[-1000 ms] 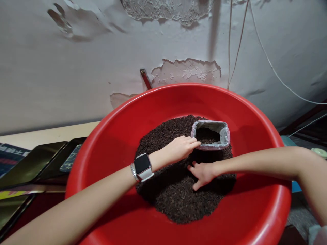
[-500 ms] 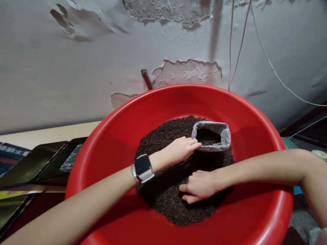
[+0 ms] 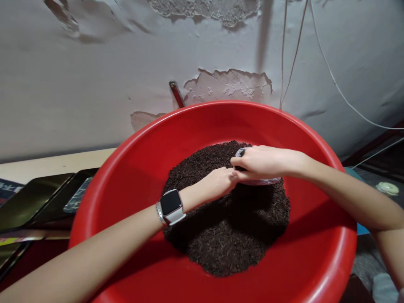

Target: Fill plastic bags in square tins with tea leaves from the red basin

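My left hand [image 3: 217, 184], with a watch on its wrist, is closed on the near left edge of a clear plastic bag [image 3: 263, 182]. The bag stands on a heap of dark loose tea leaves [image 3: 221, 248] in a big red basin [image 3: 132, 185]. Over the bag's mouth is my right hand [image 3: 263, 162], its fingers bent down and its thumb close to my left fingertips. It covers most of the bag, and whatever is in its fingers is hidden.
Gold-lined trays or boxes [image 3: 34, 198] lie left of the basin beside a pale ledge [image 3: 59, 162]. Behind rises a wall [image 3: 94, 84] with peeling plaster and hanging cords [image 3: 295, 54]. A pale green round object [image 3: 387, 188] is at the right.
My right hand has lifted from the tea leaves and moved up over the bag's mouth. My left hand stays at the bag's edge. The view has shifted slightly.
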Available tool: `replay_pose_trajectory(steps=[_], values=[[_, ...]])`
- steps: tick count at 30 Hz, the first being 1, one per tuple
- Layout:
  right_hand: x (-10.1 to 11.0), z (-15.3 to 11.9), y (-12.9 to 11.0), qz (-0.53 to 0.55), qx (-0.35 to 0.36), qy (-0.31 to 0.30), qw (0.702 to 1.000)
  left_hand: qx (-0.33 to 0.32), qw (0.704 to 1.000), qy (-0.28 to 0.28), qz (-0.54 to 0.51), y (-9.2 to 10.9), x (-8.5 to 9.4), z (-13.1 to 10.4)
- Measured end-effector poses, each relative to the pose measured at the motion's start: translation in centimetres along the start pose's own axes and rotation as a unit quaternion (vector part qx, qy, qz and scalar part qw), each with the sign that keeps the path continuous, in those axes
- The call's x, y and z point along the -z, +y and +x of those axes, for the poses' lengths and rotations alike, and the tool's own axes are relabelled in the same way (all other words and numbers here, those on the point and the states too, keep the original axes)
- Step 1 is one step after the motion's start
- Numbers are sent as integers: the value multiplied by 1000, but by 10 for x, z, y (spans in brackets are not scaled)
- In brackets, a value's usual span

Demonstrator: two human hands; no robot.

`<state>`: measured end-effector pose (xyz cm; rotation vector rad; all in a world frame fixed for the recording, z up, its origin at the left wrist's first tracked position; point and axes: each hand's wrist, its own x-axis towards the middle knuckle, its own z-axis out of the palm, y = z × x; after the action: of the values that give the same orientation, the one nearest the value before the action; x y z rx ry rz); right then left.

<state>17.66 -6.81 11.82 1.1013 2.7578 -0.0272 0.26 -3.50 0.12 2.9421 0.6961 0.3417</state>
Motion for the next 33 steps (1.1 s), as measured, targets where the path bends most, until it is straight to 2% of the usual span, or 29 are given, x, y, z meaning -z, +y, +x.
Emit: replay_pose_trajectory(steps=[4, 7, 11, 18, 22, 33], values=[[-5, 4, 18, -43, -106, -19, 993, -35, 995, -24, 90, 8, 12, -2], [-7, 6, 24, -72, -144, -18, 987, -35, 992, -34, 113, 11, 15, -2], [-5, 5, 24, -77, -141, -11, 987, -36, 993, -38, 103, 10, 13, -1], [-10, 7, 18, -106, -109, 63, 986, -42, 994, -34, 96, 9, 14, -3], [-11, 9, 17, -107, -96, 79, 986, -44, 994, -30, 94, 8, 13, -3], [-29, 19, 32, -33, -111, 27, 993, -34, 993, -29, 110, 9, 11, -2]])
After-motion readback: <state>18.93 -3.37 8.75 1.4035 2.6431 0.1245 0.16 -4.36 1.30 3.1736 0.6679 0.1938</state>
